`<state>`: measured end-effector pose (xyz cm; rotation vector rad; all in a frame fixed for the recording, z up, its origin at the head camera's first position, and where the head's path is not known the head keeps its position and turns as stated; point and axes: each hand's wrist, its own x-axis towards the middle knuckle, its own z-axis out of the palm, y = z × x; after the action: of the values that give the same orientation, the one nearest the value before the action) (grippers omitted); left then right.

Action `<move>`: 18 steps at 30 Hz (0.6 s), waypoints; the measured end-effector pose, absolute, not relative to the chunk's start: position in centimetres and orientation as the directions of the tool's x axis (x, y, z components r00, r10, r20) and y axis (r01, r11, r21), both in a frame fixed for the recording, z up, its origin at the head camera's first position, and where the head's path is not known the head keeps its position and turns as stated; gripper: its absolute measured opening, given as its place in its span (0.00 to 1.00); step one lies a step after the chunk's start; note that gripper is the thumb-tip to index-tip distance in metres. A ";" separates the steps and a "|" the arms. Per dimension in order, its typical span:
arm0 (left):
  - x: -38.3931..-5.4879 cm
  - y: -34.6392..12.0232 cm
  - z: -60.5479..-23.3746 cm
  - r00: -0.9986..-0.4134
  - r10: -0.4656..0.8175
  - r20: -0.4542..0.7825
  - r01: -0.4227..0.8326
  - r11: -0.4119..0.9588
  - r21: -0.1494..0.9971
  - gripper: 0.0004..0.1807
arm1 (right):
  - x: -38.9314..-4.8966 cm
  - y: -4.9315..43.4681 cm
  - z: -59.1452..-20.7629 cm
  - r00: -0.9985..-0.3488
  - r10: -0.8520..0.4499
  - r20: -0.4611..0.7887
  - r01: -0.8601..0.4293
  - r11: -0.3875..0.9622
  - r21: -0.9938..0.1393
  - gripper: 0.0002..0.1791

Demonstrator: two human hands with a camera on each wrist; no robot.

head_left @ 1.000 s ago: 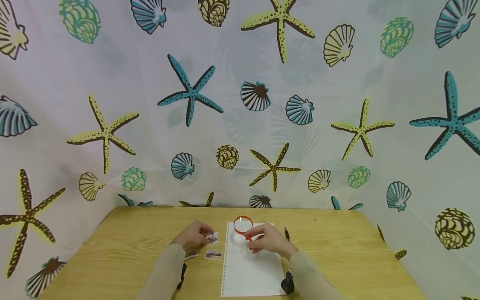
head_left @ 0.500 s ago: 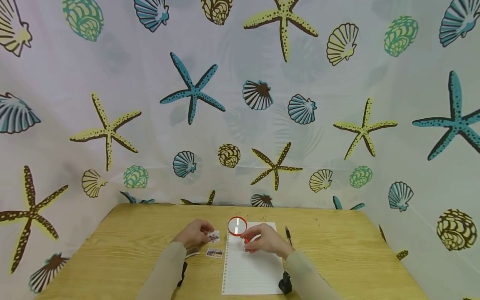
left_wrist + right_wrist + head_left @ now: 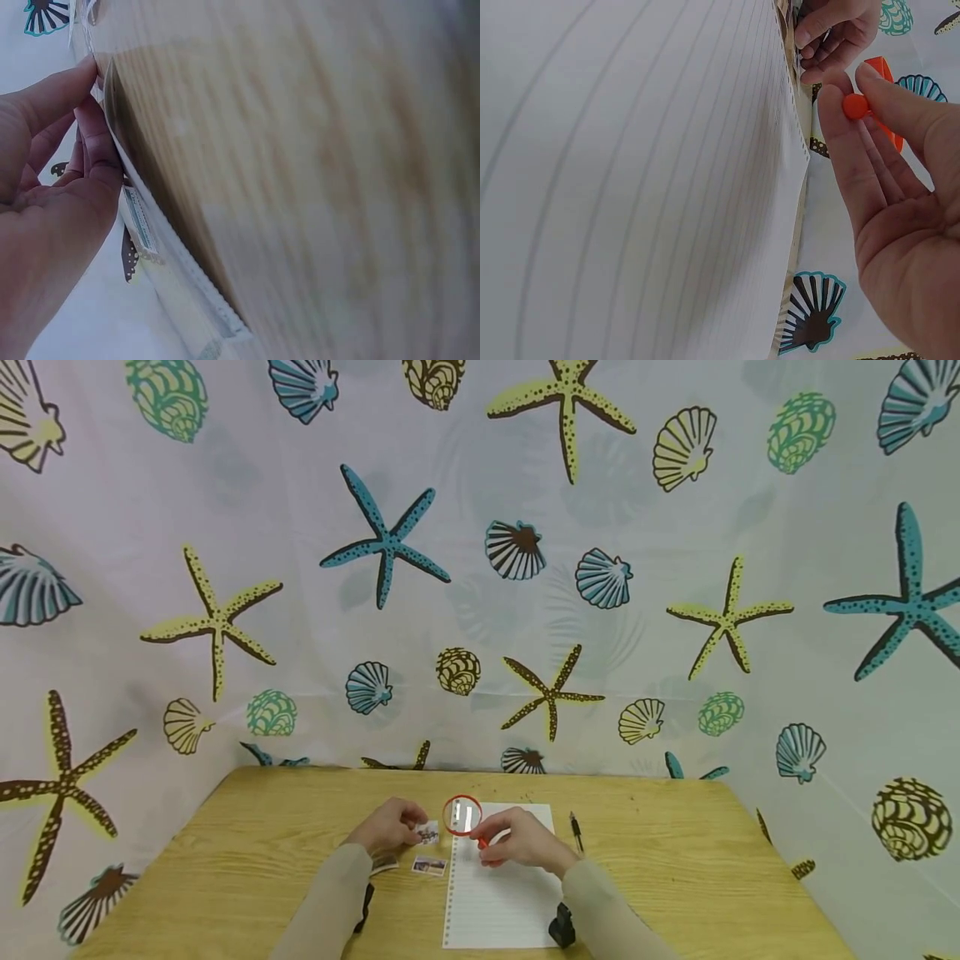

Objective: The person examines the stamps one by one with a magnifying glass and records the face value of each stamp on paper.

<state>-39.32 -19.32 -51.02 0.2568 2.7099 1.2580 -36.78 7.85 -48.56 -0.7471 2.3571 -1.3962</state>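
Note:
My left hand pinches the edge of a small postage stamp just left of the paper, low over the table. A second stamp lies nearer me, and a third one is partly hidden by the left wrist. In the left wrist view a stamp with a perforated edge curls up off the wood. With thumb and fingers my right hand holds the red handle of a magnifying glass. Its lens tilts above the paper's upper left edge. The handle's round end shows in the right wrist view.
A lined loose-leaf sheet with punched holes lies under my right hand. Right of it is a black pen. The wooden table meets a shell-patterned cloth at the back and sides.
My right hand has moved left with the magnifying glass, so its lens has shifted toward the stamp in my left hand. The left hand has stayed in place.

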 end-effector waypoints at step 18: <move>-39.2 -19.3 -51.1 -0.975 0.214 -0.057 0.089 0.617 0.782 0.15 | -36.5 7.1 -48.4 -0.805 -0.593 -0.001 -0.262 0.358 -0.896 0.15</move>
<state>-39.20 -19.33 -51.10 0.2540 2.6929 1.2906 -36.48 7.11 -48.36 -0.7545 2.2993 -1.4274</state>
